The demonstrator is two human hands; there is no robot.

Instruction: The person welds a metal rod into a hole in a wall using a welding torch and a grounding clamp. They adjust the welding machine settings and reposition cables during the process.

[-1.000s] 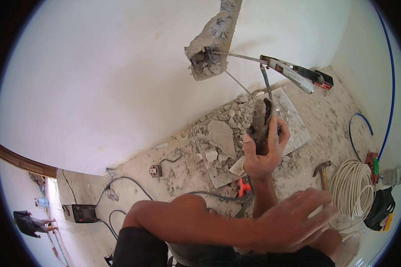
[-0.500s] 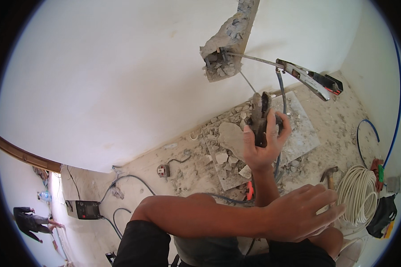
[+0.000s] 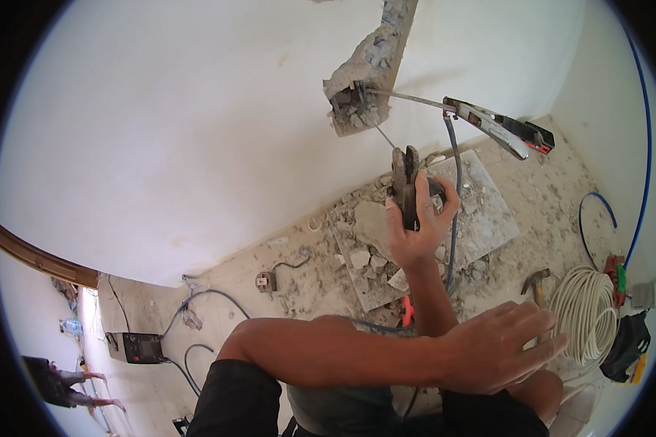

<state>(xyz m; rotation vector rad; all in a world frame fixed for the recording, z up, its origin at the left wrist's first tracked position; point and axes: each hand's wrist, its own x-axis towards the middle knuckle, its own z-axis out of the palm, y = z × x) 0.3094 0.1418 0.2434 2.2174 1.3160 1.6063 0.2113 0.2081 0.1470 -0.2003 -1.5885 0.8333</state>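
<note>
My right hand (image 3: 421, 229) grips a dark, worn welding electrode holder (image 3: 404, 186), fingers wrapped round its body. From its jaws a thin welding rod (image 3: 384, 135) slants up to a broken-out hole (image 3: 350, 102) in the white wall; the rod's tip is hard to make out against the rubble. A silver clamp (image 3: 492, 131) with a cable hangs on a metal bar (image 3: 408, 97) that sticks out of the same hole. My left hand (image 3: 499, 342) hangs loosely over my knee, fingers apart, holding nothing.
Concrete rubble (image 3: 372, 222) lies over a flat board (image 3: 488, 218) below the hole. At right are a hammer (image 3: 538, 284), a coil of pale cable (image 3: 583, 313) and a blue hose (image 3: 646, 146). A dark welding machine (image 3: 144, 348) stands at left; another person (image 3: 62, 386) is beyond.
My right hand has moved left with the electrode holder, bringing the rod further over the hole. My left hand stays nearly still. The person at far left has come nearer.
</note>
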